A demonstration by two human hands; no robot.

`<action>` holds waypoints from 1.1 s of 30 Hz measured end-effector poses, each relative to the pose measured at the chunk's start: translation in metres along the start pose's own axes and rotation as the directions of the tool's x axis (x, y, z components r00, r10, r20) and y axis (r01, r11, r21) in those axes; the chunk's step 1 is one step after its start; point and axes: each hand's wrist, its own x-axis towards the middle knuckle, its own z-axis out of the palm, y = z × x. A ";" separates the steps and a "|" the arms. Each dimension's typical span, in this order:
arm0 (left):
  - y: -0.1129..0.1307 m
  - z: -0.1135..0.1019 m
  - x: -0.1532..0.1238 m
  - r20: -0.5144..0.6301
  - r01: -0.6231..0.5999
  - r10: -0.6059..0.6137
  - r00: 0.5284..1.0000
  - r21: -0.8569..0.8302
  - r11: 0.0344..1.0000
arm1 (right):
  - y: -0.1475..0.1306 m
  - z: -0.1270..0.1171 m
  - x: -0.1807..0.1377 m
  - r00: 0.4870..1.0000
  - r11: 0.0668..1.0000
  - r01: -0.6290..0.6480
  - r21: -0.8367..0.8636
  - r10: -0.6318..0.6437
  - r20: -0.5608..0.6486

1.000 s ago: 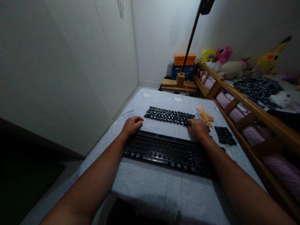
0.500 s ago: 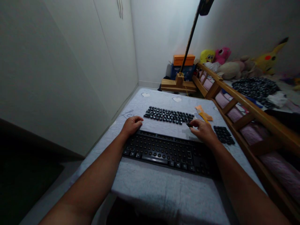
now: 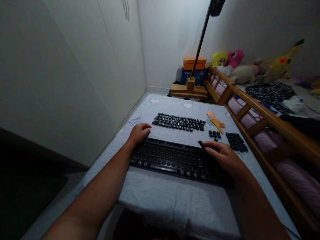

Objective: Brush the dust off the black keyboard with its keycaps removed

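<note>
A black keyboard lies on the cloth-covered surface, most of its key positions bare and a row of keys left along its near edge. My left hand is at its far left corner, fingers curled together; whether anything is inside them is hidden. Between thumb and fingers, my right hand pinches a longish black keycap above the keyboard's far right part. Rows of loose black keycaps are laid out beyond the keyboard. A small group of keycaps and a larger block of keycaps lie to the right.
An orange packet with a yellow strip-like tool lies at the back right. A wooden bed rail runs along the right side, with plush toys behind it. White cabinet doors stand left. A wooden lamp stand is at the far end.
My right hand has come nearer and lower over the keyboard with the keycap in its fingers, uncovering the small keycap group. My left hand has stayed in place.
</note>
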 end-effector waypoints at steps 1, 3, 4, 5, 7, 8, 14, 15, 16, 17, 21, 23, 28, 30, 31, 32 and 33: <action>0.000 0.000 0.000 -0.002 -0.001 0.001 1.000 0.004 1.000 | 0.001 0.001 -0.001 1.000 1.000 -0.005 0.002 0.005 0.005; -0.001 0.000 0.001 -0.003 -0.001 0.001 1.000 0.006 1.000 | 0.003 0.002 -0.002 1.000 1.000 -0.013 0.006 0.013 0.013; -0.002 0.000 0.001 -0.003 -0.001 0.001 1.000 0.006 1.000 | 0.004 0.003 -0.002 1.000 1.000 -0.016 0.008 0.016 0.018; -0.002 0.000 0.001 -0.002 -0.002 0.002 1.000 0.006 1.000 | 0.005 0.003 -0.003 1.000 1.000 -0.017 0.015 0.017 0.022; -0.002 0.000 0.001 0.000 -0.005 0.005 1.000 0.008 1.000 | 0.008 0.004 -0.004 0.999 0.999 -0.019 0.048 0.017 0.042; -0.002 0.000 0.001 0.000 -0.007 0.007 1.000 0.010 1.000 | 0.010 0.004 -0.004 0.998 0.997 -0.021 0.078 0.017 0.055; -0.002 0.000 0.001 -0.006 -0.014 0.014 1.000 0.008 1.000 | 0.017 0.009 -0.006 0.995 0.942 -0.079 0.327 0.052 0.090; -0.002 0.000 0.001 -0.006 -0.013 0.013 1.000 0.008 1.000 | 0.017 0.010 -0.006 0.994 0.931 -0.086 0.356 0.054 0.098; -0.002 0.000 0.000 -0.006 -0.011 0.011 1.000 0.009 1.000 | 0.016 0.010 -0.007 0.993 0.921 -0.089 0.379 0.052 0.107; -0.001 0.000 0.000 -0.008 -0.009 0.009 1.000 0.012 1.000 | 0.016 0.010 -0.007 0.992 0.913 -0.090 0.398 0.046 0.121; 0.000 -0.001 -0.001 -0.010 -0.011 0.011 1.000 0.018 1.000 | 0.014 0.010 -0.008 0.985 0.885 -0.103 0.454 0.028 0.170; 0.001 -0.002 -0.001 -0.011 -0.008 0.008 1.000 0.019 1.000 | 0.015 0.011 -0.008 0.983 0.872 -0.119 0.474 0.035 0.182; 0.001 -0.001 -0.001 -0.019 0.017 -0.017 1.000 0.041 0.999 | 0.018 0.013 -0.008 0.977 0.831 -0.170 0.530 0.070 0.204; 0.000 -0.001 -0.001 -0.017 0.022 -0.021 1.000 0.038 0.999 | 0.018 0.013 -0.008 0.971 0.808 -0.191 0.557 0.075 0.225; 0.000 -0.001 -0.001 -0.017 0.020 -0.019 1.000 0.036 0.999 | 0.018 0.013 -0.009 0.969 0.797 -0.200 0.570 0.074 0.237; 0.000 0.000 -0.001 -0.019 0.016 -0.016 1.000 0.035 0.999 | 0.018 0.013 -0.010 0.967 0.787 -0.207 0.582 0.072 0.246; 0.000 0.000 -0.001 -0.020 0.012 -0.011 1.000 0.034 0.999 | 0.018 0.013 -0.010 0.965 0.778 -0.212 0.592 0.070 0.254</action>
